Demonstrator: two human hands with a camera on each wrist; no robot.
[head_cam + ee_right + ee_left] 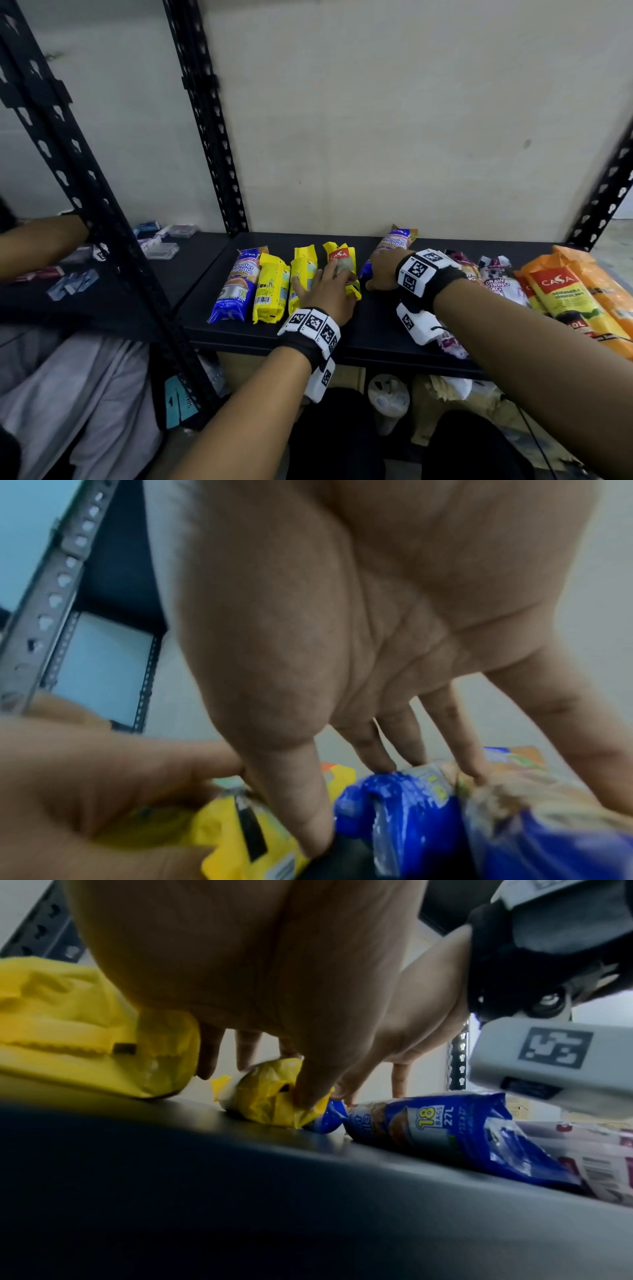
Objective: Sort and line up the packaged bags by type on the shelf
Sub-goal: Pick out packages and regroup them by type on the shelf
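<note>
On the black shelf lie a blue pack and two yellow packs side by side. My left hand grips a third yellow pack with a red label, thumb on its near end and fingers over its far side; the left wrist view shows this yellow pack. Right beside it, my right hand holds a second blue pack, thumb down its left side, fingers on top. In the right wrist view the blue pack touches the yellow pack.
Purple-and-white drawstring packs and orange-and-yellow packs crowd the shelf's right end. Black slotted uprights stand at left. Small clear boxes and another person's arm are at the neighbouring shelf.
</note>
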